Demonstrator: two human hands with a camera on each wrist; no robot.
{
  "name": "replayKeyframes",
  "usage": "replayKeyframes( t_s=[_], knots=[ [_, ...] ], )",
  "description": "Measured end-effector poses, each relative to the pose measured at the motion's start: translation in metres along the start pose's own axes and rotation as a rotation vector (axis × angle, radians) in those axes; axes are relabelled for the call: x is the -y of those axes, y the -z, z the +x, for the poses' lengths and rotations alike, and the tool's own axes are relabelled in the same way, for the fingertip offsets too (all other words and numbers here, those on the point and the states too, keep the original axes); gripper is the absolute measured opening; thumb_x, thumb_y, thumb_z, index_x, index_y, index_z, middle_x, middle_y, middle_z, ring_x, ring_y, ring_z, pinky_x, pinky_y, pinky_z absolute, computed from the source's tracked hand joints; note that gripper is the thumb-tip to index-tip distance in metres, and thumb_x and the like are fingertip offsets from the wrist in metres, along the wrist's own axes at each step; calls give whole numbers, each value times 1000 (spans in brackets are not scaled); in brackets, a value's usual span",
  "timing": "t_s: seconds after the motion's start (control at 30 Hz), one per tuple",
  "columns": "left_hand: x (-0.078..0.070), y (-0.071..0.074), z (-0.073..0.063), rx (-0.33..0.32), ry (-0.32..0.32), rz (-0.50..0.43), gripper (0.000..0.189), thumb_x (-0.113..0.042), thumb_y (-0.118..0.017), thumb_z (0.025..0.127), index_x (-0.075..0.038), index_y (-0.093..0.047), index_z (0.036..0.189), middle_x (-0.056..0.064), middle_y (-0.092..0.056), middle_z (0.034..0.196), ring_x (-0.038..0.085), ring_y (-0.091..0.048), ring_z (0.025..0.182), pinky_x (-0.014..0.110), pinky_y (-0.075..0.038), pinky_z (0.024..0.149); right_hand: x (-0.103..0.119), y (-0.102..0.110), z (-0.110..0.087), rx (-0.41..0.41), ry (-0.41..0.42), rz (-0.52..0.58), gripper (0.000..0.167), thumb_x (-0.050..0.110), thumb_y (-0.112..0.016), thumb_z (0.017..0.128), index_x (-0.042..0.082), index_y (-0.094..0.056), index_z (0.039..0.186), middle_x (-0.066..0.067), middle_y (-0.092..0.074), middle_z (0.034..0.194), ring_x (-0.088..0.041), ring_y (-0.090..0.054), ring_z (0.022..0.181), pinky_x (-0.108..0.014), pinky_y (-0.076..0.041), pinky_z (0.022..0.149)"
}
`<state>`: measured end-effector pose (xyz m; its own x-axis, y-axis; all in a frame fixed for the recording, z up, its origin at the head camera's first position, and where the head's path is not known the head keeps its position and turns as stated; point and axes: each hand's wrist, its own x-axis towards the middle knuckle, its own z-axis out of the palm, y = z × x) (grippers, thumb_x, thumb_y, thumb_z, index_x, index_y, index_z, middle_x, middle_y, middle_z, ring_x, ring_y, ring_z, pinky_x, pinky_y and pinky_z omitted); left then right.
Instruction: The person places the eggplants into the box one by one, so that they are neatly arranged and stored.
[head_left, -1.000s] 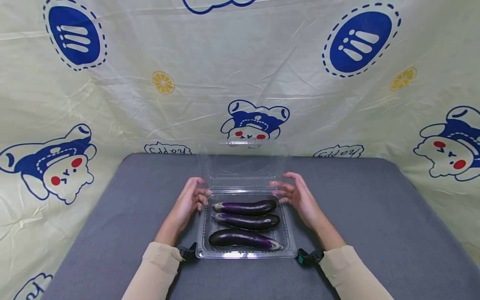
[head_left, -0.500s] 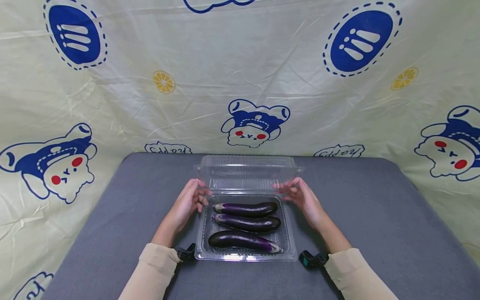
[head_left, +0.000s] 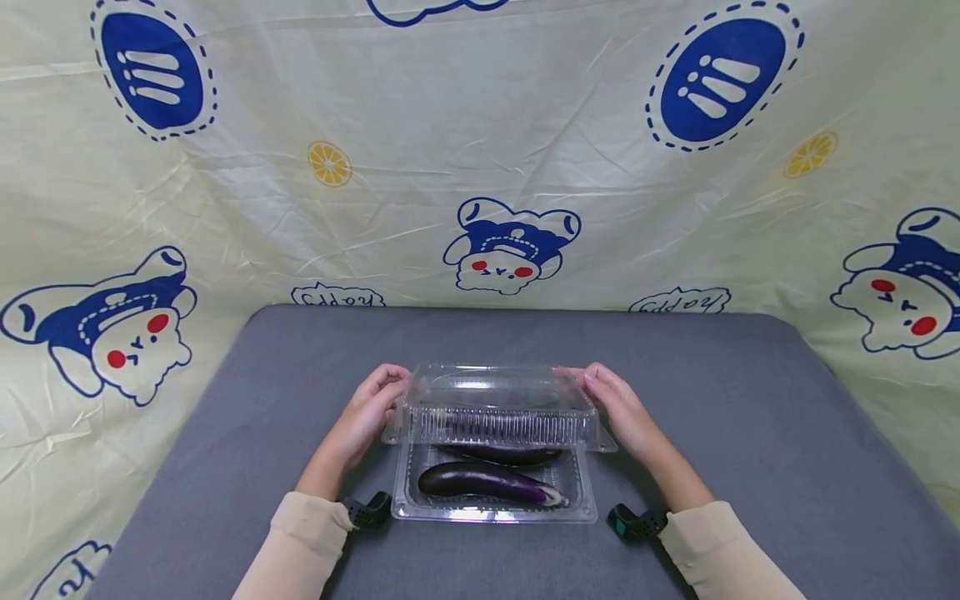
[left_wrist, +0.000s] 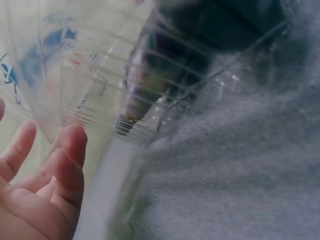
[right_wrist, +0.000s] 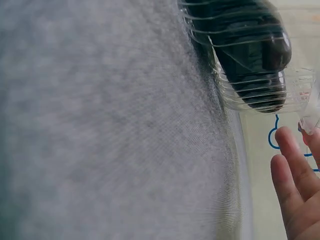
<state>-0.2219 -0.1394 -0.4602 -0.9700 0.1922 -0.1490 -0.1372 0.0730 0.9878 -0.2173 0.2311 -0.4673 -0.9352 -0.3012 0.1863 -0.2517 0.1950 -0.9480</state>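
Observation:
A clear plastic clamshell box (head_left: 495, 515) lies on the table, its hinged lid (head_left: 491, 385) tilted partway down over the back half. A dark purple eggplant (head_left: 483, 482) rests at the front of the box. Behind it another eggplant (head_left: 506, 455) shows below the lid's ribbed wall; anything farther back is blurred by the plastic. At the lid's left side is my left hand (head_left: 367, 412), fingers loosely bent, with a lid corner beside the fingertips (left_wrist: 75, 136) in the left wrist view. My right hand (head_left: 618, 408) is at the right side, and one finger touches a plastic corner in the right wrist view.
Grey cloth covers the table (head_left: 247, 433) around the box. A printed pale curtain (head_left: 390, 217) hangs behind and along the sides. Each wrist wears a black strap (head_left: 367, 510), close to the box's front corners.
The lid has swung from standing upright at the back, forward and down over the rear eggplants. Both hands stay beside it, with the right forearm slightly farther right. The eggplants have not moved.

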Motion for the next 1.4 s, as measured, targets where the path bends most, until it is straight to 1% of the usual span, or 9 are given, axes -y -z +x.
replayKeyframes(
  t_s=[0.13,0.23,0.53,0.73,0.9,1.0,1.13,1.23,1.4],
  knots=[
    [1,0,-4,12,7,31,26,-23,-48,104,-7,-52,123,7,-58,111,16,-57,88,27,-47,72,-2,0,-3,24,52,-45,27,19,-39,108,-4,-52,100,-20,-57,140,1,-54,123,-17,-43,97],
    [0,0,-8,17,-5,47,29,-24,-49,104,-6,-51,126,10,-59,112,16,-59,88,27,-48,72,-3,1,-7,12,63,-77,22,14,-43,106,-3,-56,110,-25,-53,141,3,-52,123,-15,-43,97],
    [-1,2,-23,8,-3,141,37,-22,-50,104,-12,-52,139,17,-58,128,16,-56,88,29,-48,72,1,0,-21,-21,84,-185,22,9,-53,101,2,-60,121,-19,-53,140,4,-53,119,-14,-45,92],
    [-1,3,-36,38,5,209,44,-25,-49,104,-20,-46,147,16,-58,125,16,-55,87,29,-47,66,7,-1,-30,13,132,-212,27,3,-56,99,2,-60,126,-16,-50,142,3,-51,121,-16,-47,93],
    [-3,1,-46,66,25,258,48,-29,-49,104,-25,-39,152,15,-57,125,18,-57,87,29,-44,64,11,-1,-40,31,153,-281,34,3,-57,98,7,-58,132,-14,-47,145,1,-51,123,-22,-49,93],
    [-3,-2,-52,69,22,269,49,-27,-49,104,-24,-38,152,15,-56,126,17,-56,86,29,-44,63,13,0,-47,40,139,-320,37,6,-58,98,11,-57,135,-14,-43,148,-4,-52,123,-27,-51,91],
    [-2,-4,-61,80,9,261,51,-23,-49,104,-21,-35,154,16,-55,123,16,-55,85,30,-48,71,15,0,-58,59,98,-355,43,10,-60,98,16,-53,140,-12,-35,153,-12,-54,120,-29,-52,86],
    [1,-5,-68,94,-5,258,56,-19,-50,103,-19,-32,156,14,-54,116,14,-54,83,30,-49,75,16,0,-65,74,71,-369,48,13,-61,98,20,-50,144,-10,-34,154,-10,-54,118,-28,-51,84],
    [7,-9,-82,135,-14,230,63,-15,-51,102,-16,-23,159,11,-52,106,12,-52,77,26,-47,68,18,-1,-75,98,75,-408,53,14,-62,98,21,-45,148,-6,-41,147,-13,-54,112,-29,-51,82]
  ],
)
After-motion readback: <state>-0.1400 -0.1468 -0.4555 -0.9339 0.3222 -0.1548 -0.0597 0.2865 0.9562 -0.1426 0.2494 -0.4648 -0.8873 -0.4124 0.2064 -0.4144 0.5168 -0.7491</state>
